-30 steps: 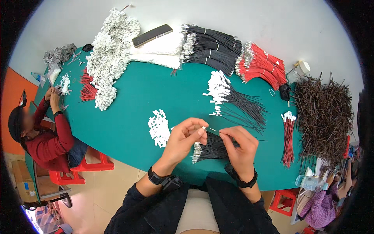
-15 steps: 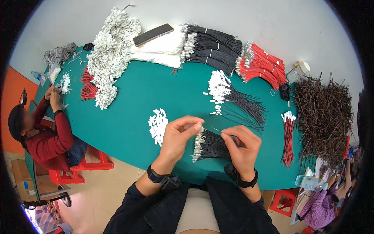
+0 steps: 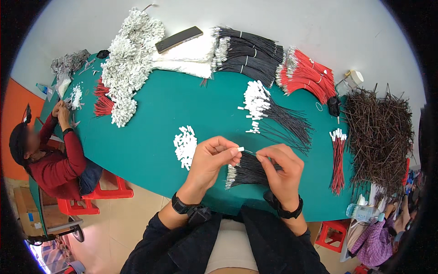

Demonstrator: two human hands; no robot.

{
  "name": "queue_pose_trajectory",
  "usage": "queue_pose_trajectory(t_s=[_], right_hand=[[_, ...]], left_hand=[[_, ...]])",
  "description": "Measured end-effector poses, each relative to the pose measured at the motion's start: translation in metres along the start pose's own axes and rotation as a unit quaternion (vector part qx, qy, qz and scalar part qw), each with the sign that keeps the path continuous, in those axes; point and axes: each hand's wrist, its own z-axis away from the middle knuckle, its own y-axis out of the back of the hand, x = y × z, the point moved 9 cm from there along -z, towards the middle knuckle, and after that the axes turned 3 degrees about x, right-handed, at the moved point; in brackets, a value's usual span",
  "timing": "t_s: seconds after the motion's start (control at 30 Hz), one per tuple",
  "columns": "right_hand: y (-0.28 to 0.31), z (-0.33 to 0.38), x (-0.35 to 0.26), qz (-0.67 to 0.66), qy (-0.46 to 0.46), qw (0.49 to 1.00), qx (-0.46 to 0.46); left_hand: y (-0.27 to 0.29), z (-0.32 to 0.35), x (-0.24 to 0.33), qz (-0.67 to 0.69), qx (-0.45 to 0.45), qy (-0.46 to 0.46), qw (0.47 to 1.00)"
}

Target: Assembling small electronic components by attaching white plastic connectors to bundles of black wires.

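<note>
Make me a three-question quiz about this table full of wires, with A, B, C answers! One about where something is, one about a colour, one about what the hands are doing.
1. Where does the dark phone lie?
A. on the white bundles at the far side
B. on the floor
C. in the left hand

2. What colour is the table?
A. yellow
B. teal green
C. pink

3. What does the left hand pinch?
A. a red wire
B. nothing
C. a small white connector

Answers:
1 A, since the phone rests on the white bundles at the table's far edge.
2 B, since the bare top between the piles is teal green.
3 C, since the white connector sits at the left fingers, with the right hand close beside it over the black wires.
</note>
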Motion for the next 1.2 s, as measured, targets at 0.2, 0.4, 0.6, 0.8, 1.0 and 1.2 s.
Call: queue_pose_trajectory(t_s=[0.2, 0.4, 0.6, 0.8, 1.0, 1.2], right_hand=[[-0.003, -0.002, -0.005, 0.026, 0.036, 0.999, -0.021], [-0.001, -0.003, -0.006, 0.029, 0.035, 0.999, -0.023], [-0.005, -0.004, -0.006, 0.028, 0.051, 0.997, -0.043], [-0.008, -0.005, -0.008, 0.026, 0.07, 0.996, -0.058], [-0.009, -0.003, -0.003, 0.015, 0.066, 0.996, -0.052], [-0.015, -0.001, 0.002, 0.0, 0.054, 0.996, -0.071]], left_hand=[[-0.001, 0.001, 0.002, -0.034, 0.0, -0.005, 0.999], [0.002, 0.001, 0.002, -0.049, 0.001, -0.008, 0.999], [0.001, 0.001, 0.001, -0.062, -0.007, 0.001, 0.998], [0.0, 0.002, -0.003, -0.061, -0.032, 0.017, 0.997], [0.0, 0.003, -0.008, -0.057, -0.024, 0.017, 0.998], [0.001, 0.003, -0.009, -0.051, -0.017, 0.011, 0.999]])
